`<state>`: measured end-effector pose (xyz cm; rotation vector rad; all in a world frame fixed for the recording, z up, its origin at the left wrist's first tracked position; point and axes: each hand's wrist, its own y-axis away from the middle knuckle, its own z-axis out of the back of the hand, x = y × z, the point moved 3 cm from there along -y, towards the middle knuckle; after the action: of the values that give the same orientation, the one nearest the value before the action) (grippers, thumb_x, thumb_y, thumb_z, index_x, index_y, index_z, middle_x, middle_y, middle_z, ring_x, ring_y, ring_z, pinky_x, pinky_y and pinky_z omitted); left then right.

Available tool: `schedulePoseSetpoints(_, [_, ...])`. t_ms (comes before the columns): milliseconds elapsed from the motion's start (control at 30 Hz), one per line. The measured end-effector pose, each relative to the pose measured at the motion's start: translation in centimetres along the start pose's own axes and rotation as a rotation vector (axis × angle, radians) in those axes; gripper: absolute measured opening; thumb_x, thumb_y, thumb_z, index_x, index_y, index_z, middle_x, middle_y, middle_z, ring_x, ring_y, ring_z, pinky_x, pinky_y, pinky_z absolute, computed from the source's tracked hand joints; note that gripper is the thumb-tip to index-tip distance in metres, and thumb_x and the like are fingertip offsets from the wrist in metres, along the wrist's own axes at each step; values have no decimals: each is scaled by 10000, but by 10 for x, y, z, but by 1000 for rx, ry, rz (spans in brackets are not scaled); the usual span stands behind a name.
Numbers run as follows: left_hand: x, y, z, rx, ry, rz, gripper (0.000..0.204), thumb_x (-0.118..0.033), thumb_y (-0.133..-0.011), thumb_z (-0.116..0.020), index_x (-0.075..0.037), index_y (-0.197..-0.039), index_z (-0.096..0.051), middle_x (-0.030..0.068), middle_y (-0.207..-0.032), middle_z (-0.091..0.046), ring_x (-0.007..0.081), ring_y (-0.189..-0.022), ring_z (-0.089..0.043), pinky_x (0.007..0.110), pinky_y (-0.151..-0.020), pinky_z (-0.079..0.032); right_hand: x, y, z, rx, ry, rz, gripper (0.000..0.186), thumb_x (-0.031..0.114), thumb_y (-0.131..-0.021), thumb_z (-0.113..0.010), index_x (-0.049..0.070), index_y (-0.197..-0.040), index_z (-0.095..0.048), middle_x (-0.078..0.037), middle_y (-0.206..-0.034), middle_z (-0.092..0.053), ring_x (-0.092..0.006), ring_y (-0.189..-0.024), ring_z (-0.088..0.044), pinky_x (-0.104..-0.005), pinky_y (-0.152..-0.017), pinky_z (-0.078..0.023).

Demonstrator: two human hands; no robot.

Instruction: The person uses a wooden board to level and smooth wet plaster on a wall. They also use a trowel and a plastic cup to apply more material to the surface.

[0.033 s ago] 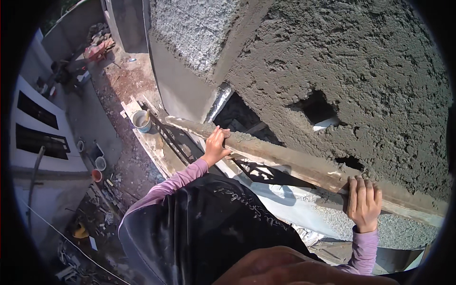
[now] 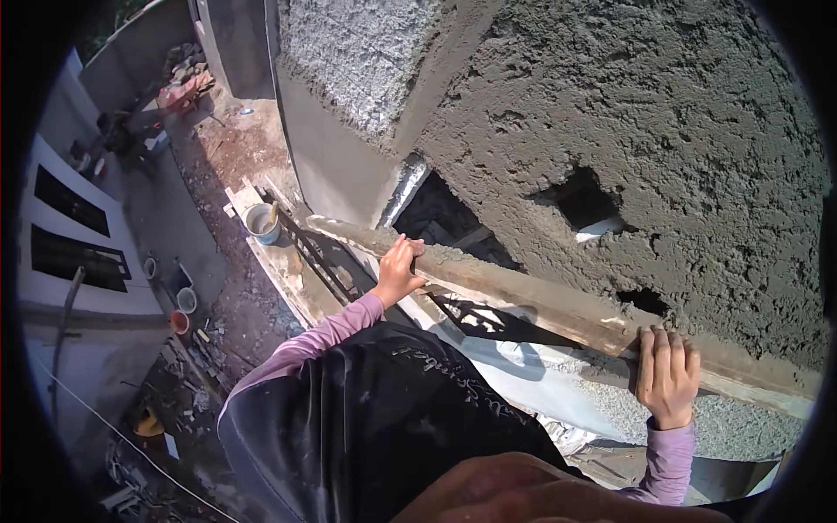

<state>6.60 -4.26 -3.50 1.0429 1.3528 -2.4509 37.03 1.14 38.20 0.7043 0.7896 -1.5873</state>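
Note:
A long, mortar-smeared straightedge board (image 2: pixel 540 305) lies diagonally across freshly rendered, rough wet plaster (image 2: pixel 697 157). My left hand (image 2: pixel 399 270) grips its middle-left stretch, fingertips over the top edge. Further right, my right hand (image 2: pixel 667 376) has its fingers hooked over the same board. Just above the board are a large dark opening (image 2: pixel 445 218) and smaller square holes (image 2: pixel 580 200) in the plaster. Below it runs a pale, partly textured ledge (image 2: pixel 593 401), with dark gaps and shadow between.
Scaffold planks (image 2: pixel 283 283) at left hold a bucket (image 2: pixel 261 228) with a tool in it. Far below are a rubble-strewn yard (image 2: pixel 227 157), several buckets (image 2: pixel 180 322), a red wheelbarrow (image 2: pixel 183 94), a dark figure, possibly a person (image 2: pixel 122 139), and a white building (image 2: pixel 61 166) with windows.

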Motion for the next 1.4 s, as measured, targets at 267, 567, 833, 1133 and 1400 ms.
schedulePoseSetpoints(267, [-15,29,-5,117,-1,18,583,-125,-526,-863,-41,-1008,-546,138,-1028,-635,346,-1045,-644,510,-1072,-439,-2,2,4,-46,30,30,305,138,-858,-604,26,-1132,-678,-115,-1079,-666,-268,-989,-645,-418,-830,-500])
schedulePoseSetpoints(567, [6,24,4,140,-8,54,578,-94,-521,-833,-51,-1019,-542,118,-1007,-610,342,-1024,-633,528,-1081,-425,2,-42,3,-14,93,118,311,139,-868,-597,34,-1148,-685,-117,-1096,-671,-270,-1013,-648,-420,-852,-502])
schedulePoseSetpoints(833, [95,19,11,7,-38,737,1116,-260,-642,-887,25,-1471,-195,266,-1376,-392,442,-1367,-334,514,-1161,-240,18,-135,1,49,173,242,317,139,-878,-591,42,-1163,-690,-118,-1112,-676,-272,-1033,-650,-423,-871,-503])
schedulePoseSetpoints(1133, [248,30,-56,-323,1463,2042,560,-498,-1014,-437,-11,-1282,-503,177,-1225,-590,319,-1159,-584,438,-1059,-457,17,-241,9,-23,320,379,217,199,-882,-583,85,-1034,-688,-56,-1014,-648,-189,-968,-623,-342,-803,-514])
schedulePoseSetpoints(1400, [251,-21,-97,-211,1706,1990,539,-517,-984,-489,-39,-1194,-624,121,-1141,-703,298,-1012,-689,431,-849,-581,-9,-264,-31,-53,245,414,155,241,-791,-582,121,-886,-611,-6,-918,-546,-136,-895,-568,-276,-766,-440])
